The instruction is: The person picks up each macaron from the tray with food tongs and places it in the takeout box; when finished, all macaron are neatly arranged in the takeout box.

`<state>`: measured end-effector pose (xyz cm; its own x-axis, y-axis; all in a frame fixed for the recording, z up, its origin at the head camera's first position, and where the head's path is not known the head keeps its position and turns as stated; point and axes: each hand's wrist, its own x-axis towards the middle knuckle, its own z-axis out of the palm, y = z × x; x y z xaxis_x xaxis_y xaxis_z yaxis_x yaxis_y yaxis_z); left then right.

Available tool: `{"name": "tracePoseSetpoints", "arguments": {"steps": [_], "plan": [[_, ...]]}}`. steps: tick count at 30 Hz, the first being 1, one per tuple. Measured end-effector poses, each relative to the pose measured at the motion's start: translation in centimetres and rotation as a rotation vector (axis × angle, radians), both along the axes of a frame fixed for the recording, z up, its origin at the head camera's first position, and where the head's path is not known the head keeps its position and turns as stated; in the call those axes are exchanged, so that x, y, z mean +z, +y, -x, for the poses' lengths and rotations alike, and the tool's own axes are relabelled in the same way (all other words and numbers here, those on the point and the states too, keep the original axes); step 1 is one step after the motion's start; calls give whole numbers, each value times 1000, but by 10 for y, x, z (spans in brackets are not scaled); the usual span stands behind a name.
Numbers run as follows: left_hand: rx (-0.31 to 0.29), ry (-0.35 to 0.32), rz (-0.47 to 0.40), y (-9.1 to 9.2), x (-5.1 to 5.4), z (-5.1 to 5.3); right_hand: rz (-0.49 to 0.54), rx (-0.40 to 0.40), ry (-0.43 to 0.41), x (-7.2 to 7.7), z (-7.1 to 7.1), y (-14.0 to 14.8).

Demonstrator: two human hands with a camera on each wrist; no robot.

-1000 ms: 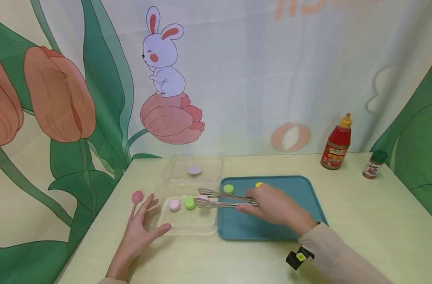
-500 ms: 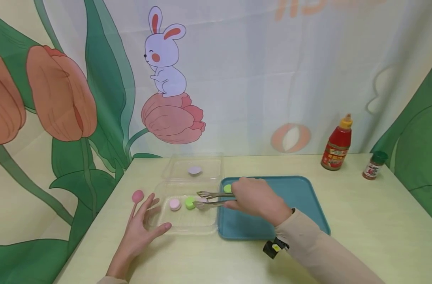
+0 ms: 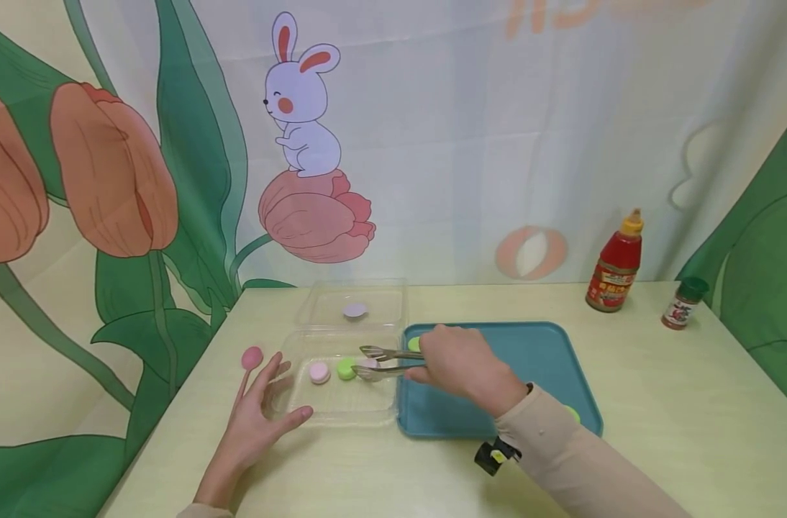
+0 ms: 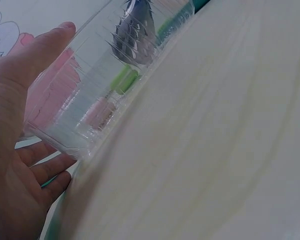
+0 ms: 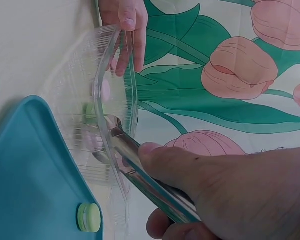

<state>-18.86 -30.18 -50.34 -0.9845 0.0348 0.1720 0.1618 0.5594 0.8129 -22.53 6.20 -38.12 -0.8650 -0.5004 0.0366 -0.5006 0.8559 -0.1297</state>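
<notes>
My right hand (image 3: 465,363) grips metal tongs (image 3: 393,355) over the clear plastic box (image 3: 342,417). The tongs' tips are apart, at a pale pink macaron (image 3: 370,365) they partly cover; whether they touch it is unclear. To its left in the box sit a green macaron (image 3: 346,369) and another pink macaron (image 3: 319,373). My left hand (image 3: 257,424) rests with spread, relaxed fingers at the box's left front corner; in the left wrist view its thumb (image 4: 50,45) lies along the rim. A blue tray (image 3: 497,417) lies under my right hand.
On the tray a green macaron (image 3: 415,344) sits back left; another green one (image 3: 572,414) shows past the sleeve. The raised lid (image 3: 387,306) stands behind the box. A sauce bottle (image 3: 615,266) and small jar (image 3: 683,303) stand back right. A pink spoon (image 3: 252,357) lies left.
My right hand has moved left with the tongs, which now stand steeper, their tips still in the box. A yellow macaron on the tray is now hidden. My left hand stays put.
</notes>
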Motion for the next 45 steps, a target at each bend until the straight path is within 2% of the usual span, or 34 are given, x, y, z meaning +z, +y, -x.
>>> {"name": "tracePoseSetpoints", "arguments": {"steps": [6, 9, 14, 18, 21, 31, 34, 38, 45], "plan": [[-3, 2, -14, -1, -1, 0, 26, 6, -29, -2, 1, 3], [-4, 3, -15, -1, -1, 1, 62, 1, -81, -5, 4, 8], [-6, 0, -18, 0, 0, 0, 199, 14, -197, -17, 14, 25], [-5, -2, -11, 1, 0, 0, 353, 40, -251, -27, 21, 45], [0, -6, -4, 2, 1, 1, 454, 48, -259, -32, 24, 60], [14, -12, 6, 2, 0, 0, 642, -7, -235, -35, 19, 104], [11, -12, -4, 1, 0, -1, 671, -33, -213, -36, 17, 117], [4, -19, -11, 0, 0, -1, 658, -81, -183, -39, 15, 136], [-1, -18, -20, 0, 0, -1, 530, -142, -179, -52, 17, 155]]}}
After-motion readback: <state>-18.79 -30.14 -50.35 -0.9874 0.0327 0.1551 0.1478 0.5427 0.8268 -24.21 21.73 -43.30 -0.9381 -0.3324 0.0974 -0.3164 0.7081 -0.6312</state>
